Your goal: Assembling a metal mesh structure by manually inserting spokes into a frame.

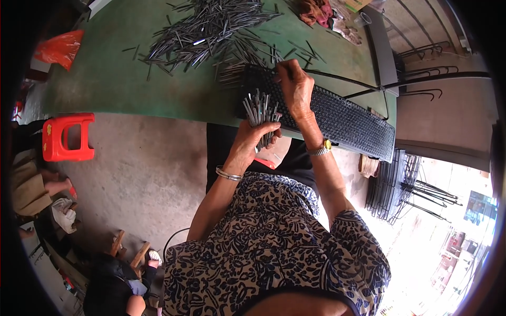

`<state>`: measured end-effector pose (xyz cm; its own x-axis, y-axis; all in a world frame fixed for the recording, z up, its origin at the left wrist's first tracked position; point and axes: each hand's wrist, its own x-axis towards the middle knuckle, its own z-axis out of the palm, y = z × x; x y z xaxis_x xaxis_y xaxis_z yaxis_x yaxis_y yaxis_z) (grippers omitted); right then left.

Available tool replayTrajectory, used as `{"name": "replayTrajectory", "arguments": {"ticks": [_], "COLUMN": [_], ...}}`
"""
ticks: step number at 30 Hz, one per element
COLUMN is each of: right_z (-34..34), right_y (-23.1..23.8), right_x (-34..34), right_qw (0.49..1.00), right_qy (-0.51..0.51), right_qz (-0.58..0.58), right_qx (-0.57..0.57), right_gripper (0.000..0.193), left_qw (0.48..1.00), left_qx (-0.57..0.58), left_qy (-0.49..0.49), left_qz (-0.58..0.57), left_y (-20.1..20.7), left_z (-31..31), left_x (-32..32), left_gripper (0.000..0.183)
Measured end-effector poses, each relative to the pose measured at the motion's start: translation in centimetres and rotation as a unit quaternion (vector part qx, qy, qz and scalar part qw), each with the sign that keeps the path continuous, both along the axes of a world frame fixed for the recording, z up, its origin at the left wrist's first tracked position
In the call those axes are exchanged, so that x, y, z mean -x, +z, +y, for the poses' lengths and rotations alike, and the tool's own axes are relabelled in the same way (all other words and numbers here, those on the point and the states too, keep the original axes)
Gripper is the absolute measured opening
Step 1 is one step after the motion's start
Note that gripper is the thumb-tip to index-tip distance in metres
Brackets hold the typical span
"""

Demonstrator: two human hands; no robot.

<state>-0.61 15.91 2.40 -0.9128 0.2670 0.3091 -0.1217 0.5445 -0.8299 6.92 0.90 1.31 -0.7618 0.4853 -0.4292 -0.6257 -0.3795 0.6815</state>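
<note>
My left hand (250,139) is closed around an upright bundle of thin grey metal strips (259,108), just off the near edge of the green table. To its right, my right hand (296,90) bends down over a long black rack (348,122) full of small holes. Its fingertips are pinched together near the rack's left end; whatever they hold is too small or too hidden to make out. The rack lies slanted along the table's near edge and juts past it at the right. Beyond the rack spreads a big loose pile of similar strips (211,32).
The green table (116,79) carries crumpled cloths (315,11) and a clear cup (362,20) at the far right. A black metal rod frame (421,79) reaches over the rack. A red stool (51,138) stands left, below a red plastic bag (62,48). Another person (108,282) is at lower left.
</note>
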Motion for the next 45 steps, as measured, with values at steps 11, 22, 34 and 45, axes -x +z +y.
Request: {"name": "replayTrajectory", "arguments": {"ticks": [11, 22, 34, 45], "right_z": [0.7, 2.9, 1.3, 2.9], "right_y": [0.1, 2.8, 1.0, -2.0], "right_x": [0.3, -2.2, 0.4, 1.5], "right_qw": [0.988, 0.921, 0.998, 0.987], "right_qy": [0.057, 0.286, 0.000, 0.049], "right_qz": [-0.064, -0.216, -0.035, 0.023], "right_qx": [-0.125, 0.156, 0.042, -0.153], "right_gripper": [0.019, 0.017, 0.015, 0.008], "left_qw": [1.000, 0.996, 0.997, 0.996], "left_qx": [-0.001, -0.026, -0.035, -0.040], "left_qy": [-0.017, -0.087, -0.072, -0.074], "left_qz": [0.021, 0.025, -0.001, -0.025], "left_y": [0.3, 0.6, -0.5, -0.4], "left_z": [0.0, -0.1, 0.5, 0.3], "left_x": [-0.2, -0.1, -0.5, -0.9], "left_gripper": [0.031, 0.039, 0.036, 0.036]}}
